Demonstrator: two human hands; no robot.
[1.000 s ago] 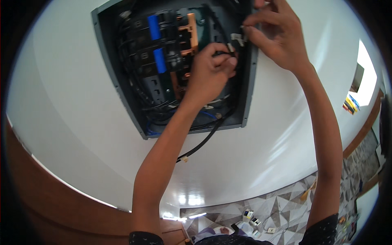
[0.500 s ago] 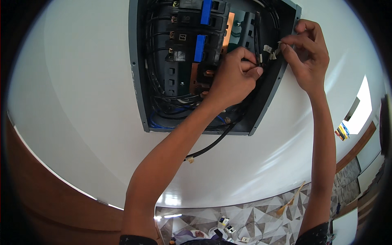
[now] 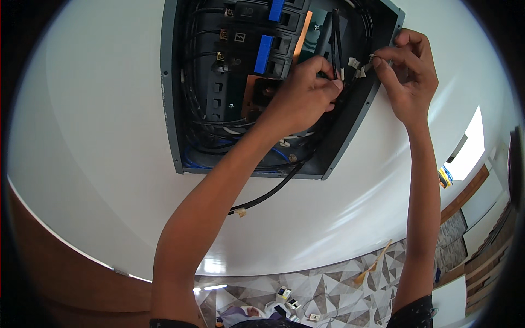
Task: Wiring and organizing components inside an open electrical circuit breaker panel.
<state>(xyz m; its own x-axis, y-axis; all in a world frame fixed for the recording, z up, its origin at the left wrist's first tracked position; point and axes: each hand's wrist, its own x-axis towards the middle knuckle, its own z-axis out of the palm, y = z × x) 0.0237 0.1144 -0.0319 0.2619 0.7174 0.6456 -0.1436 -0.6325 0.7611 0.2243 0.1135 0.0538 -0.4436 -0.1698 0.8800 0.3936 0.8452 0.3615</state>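
Note:
An open grey electrical panel box is fixed to the white wall. My left hand reaches inside it, thumb and fingers pinched at the black wires on its right side. Part of those wires is hidden behind the fingers. At the box's right rim, my right hand pinches a small whitish piece, seemingly a tape tag on a wire. Pale tape tags show between the two hands. Black circuit breakers with blue handles stand left of my left hand, beside a copper bar.
Bundled black wires line the box, with blue wire at its bottom. A thick black cable hangs out below. A broom and several small boxes are on the patterned floor. Brown wood is at lower left.
The whole view has shifted, so the box sits slightly farther left. My left hand has tilted a little at the wires; my right hand keeps its pinch at the rim.

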